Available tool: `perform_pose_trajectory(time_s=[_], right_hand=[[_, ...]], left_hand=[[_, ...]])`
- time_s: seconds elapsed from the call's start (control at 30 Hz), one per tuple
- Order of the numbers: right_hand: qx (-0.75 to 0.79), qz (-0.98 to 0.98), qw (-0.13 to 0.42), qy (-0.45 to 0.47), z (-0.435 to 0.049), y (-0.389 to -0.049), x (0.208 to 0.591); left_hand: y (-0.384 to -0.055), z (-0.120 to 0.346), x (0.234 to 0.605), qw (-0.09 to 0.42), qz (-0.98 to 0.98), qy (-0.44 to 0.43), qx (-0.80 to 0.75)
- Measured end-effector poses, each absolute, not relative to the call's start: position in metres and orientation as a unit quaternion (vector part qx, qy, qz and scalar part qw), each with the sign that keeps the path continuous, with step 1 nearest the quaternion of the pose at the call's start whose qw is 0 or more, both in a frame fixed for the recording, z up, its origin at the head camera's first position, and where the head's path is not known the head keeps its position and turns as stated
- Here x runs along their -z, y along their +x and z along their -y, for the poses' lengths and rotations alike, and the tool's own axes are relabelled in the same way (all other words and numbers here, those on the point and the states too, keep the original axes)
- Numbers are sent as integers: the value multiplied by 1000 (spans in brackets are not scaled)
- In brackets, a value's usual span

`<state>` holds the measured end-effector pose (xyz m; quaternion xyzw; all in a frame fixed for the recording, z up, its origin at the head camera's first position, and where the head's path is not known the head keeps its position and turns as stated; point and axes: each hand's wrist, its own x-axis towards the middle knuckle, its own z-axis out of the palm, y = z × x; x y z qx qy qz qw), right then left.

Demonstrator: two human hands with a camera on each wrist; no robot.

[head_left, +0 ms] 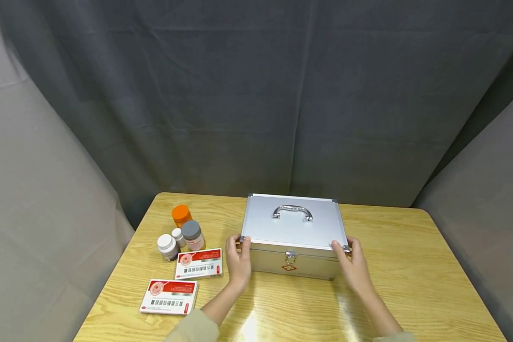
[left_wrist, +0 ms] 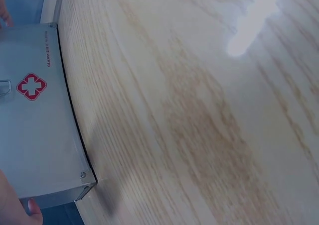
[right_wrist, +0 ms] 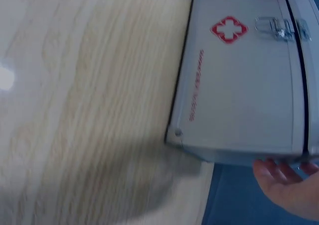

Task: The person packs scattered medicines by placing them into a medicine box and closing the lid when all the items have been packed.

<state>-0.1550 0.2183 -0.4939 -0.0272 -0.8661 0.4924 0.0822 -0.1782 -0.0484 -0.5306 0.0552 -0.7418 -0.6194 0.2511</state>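
Note:
A silver metal first-aid box (head_left: pixel 292 261) with its lid down stands on the table, a red cross emblem and a metal latch (head_left: pixel 290 257) on its front. A chrome handle (head_left: pixel 292 209) sits on top of the lid. My left hand (head_left: pixel 239 263) grips the box's front left corner, thumb on the lid's edge and fingers along the side. At the front right corner my right hand (head_left: pixel 354 266) grips it likewise; in the right wrist view its fingers (right_wrist: pixel 279 177) bend against the box's end wall.
On the table's left stand an orange-capped bottle (head_left: pixel 181 214), a grey-capped bottle (head_left: pixel 193 236), a white-capped bottle (head_left: pixel 167 247) and a small white bottle (head_left: pixel 177 236). Two red-and-white medicine boxes, one nearer (head_left: pixel 168 297) and one farther (head_left: pixel 198 264), lie before them. Grey curtains (head_left: pixel 222 104) surround the table.

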Motion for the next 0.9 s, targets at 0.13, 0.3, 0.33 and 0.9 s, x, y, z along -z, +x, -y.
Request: perform_pose_trajectory(time_s=[0.13, 0.3, 0.33, 0.9], right_hand=[[-488, 871, 56, 11, -225, -156, 492], [-505, 860, 49, 48, -231, -155, 499], [-507, 859, 50, 52, -232, -155, 501], [-519, 840, 159, 10, -229, -151, 526]], left_hand=[[-178, 53, 529, 240, 743, 46, 623], [-179, 59, 526, 244, 756, 12, 607], [-179, 61, 526, 243, 759, 2, 604], [-171, 76, 517, 198, 787, -91, 577]])
